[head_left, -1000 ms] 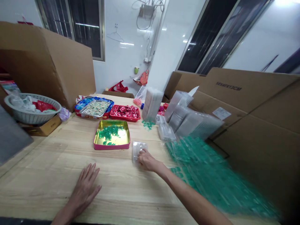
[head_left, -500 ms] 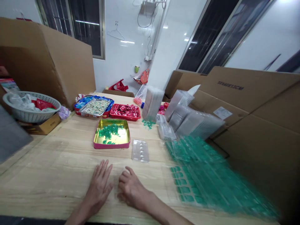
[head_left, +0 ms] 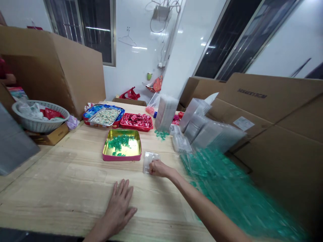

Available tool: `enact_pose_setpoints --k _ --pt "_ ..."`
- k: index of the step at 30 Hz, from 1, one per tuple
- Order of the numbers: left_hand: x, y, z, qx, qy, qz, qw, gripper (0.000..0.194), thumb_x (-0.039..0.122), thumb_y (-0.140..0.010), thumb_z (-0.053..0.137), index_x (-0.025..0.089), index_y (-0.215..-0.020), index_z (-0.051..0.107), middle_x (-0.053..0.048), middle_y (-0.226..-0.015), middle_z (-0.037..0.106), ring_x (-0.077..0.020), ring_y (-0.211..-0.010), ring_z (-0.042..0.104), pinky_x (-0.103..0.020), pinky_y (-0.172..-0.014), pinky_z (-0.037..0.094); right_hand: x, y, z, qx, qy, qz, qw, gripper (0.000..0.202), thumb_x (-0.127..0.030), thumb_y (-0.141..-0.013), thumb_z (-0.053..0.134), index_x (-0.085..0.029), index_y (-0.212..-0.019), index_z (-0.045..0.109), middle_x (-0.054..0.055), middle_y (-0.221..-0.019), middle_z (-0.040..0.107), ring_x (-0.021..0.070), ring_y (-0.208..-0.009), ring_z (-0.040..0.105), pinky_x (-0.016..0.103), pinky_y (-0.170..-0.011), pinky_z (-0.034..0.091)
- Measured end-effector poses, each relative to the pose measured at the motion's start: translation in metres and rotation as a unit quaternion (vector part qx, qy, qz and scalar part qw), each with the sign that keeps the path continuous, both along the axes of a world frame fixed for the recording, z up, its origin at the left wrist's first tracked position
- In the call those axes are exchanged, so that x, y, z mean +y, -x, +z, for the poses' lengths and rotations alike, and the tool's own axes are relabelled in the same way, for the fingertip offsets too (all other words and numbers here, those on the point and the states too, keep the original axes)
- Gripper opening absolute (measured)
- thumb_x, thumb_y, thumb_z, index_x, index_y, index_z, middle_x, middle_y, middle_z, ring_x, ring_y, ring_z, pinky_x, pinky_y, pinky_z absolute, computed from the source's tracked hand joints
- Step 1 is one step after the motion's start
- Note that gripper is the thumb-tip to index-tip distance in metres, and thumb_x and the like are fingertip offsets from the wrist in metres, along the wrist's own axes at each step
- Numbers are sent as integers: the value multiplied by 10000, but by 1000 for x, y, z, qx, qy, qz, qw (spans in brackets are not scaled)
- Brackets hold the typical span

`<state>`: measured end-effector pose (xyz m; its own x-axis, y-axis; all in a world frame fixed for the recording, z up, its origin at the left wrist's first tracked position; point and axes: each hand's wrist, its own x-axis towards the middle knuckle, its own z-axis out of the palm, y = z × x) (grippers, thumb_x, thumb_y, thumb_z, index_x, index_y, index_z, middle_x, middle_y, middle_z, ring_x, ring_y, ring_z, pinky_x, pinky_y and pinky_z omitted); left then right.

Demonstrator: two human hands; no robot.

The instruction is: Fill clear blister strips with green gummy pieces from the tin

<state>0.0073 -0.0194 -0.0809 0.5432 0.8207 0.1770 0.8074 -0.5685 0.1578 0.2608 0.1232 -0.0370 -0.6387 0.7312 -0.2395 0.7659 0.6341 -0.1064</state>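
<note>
My left hand (head_left: 119, 206) lies flat on the wooden table (head_left: 63, 188) near its front edge, fingers outstretched and holding nothing. Farther forward, my right hand (head_left: 158, 168) is closed at the right side of a small clear plastic blister tray (head_left: 148, 158), covering part of it; the fingertips are hidden. Just left of that tray is a gold-lined tin (head_left: 122, 158) with a pink rim, holding green translucent pieces (head_left: 118, 142). Rows of clear packs filled with green pieces (head_left: 232, 188) spread over the right side, partly behind my right forearm.
Stacks of clear plastic trays (head_left: 166, 112) stand upright behind, with loose green pieces (head_left: 161, 134) beside them. A red tray of shiny wrapped pieces (head_left: 136, 121) and a blue-filled tin (head_left: 101, 116) sit at the back. Cardboard (head_left: 277, 111) borders the right; a white basket (head_left: 40, 116) stands left.
My right hand has moved forward and right, from the table beside my left hand to the blister tray. My left hand has shifted slightly right and nearer, still flat.
</note>
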Motion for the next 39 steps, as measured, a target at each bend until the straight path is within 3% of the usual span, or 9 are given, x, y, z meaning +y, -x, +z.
enact_pose_setpoints --k 9,16,19,24,29,32,36,39 --pt "6 12 1 5 4 -18 1000 598 533 -825 378 229 -1338 340 -116 -1427 329 -309 -1322 257 -522 -1063 231 -3 0 -11 -17 -31 5 999 136 -154 -690 539 -130 -730 666 95 -762 659 202 -768 558 314 -774 339" --pt "11 26 6 -4 61 -3 998 576 487 -846 362 212 -1349 313 -95 -1457 270 -289 -1350 183 -507 -1071 226 -26 8 -4 -26 -63 38 997 217 -86 -748 449 -147 -813 646 111 -881 638 228 -874 533 403 -897 288" --pt "9 32 17 -9 96 -5 995 621 520 -833 362 203 -1361 283 -102 -1476 217 -282 -1363 130 -506 -1090 172 -27 4 -4 -8 -122 67 990 222 -86 -754 436 -169 -764 642 103 -843 632 218 -821 532 412 -894 294" --pt "9 32 31 -37 149 -11 988 662 539 -828 341 166 -1366 245 -140 -1485 165 -293 -1369 72 -529 -1095 105 -20 -1 6 42 -260 48 963 205 -43 -670 458 -174 -679 615 101 -760 610 232 -759 519 478 -927 264" --pt "6 21 33 -62 155 -13 986 642 518 -822 373 148 -1338 276 -153 -1477 187 -291 -1365 104 -495 -1099 139 -68 27 25 91 -296 70 948 228 -31 -668 440 -202 -638 588 70 -695 586 217 -720 502 485 -994 214" --pt "5 19 31 -74 143 -4 987 575 447 -834 385 154 -1321 297 -141 -1468 220 -283 -1365 113 -488 -1102 147 -105 50 6 138 -278 86 947 192 -66 -663 470 -226 -624 569 42 -659 565 205 -679 487 484 -1001 211" --pt "2 21 32 -89 141 27 986 504 357 -861 336 158 -1322 296 -123 -1467 234 -257 -1368 109 -457 -1115 151 -137 67 -49 194 -277 121 933 193 -94 -667 508 -258 -567 528 3 -591 544 189 -610 466 451 -976 264" --pt "-1 21 38 -96 145 24 984 497 360 -871 301 160 -1327 297 -116 -1473 224 -249 -1368 113 -448 -1119 154 -142 69 -91 232 -298 132 916 214 -113 -695 528 -275 -555 513 -17 -572 555 188 -596 475 418 -925 314"
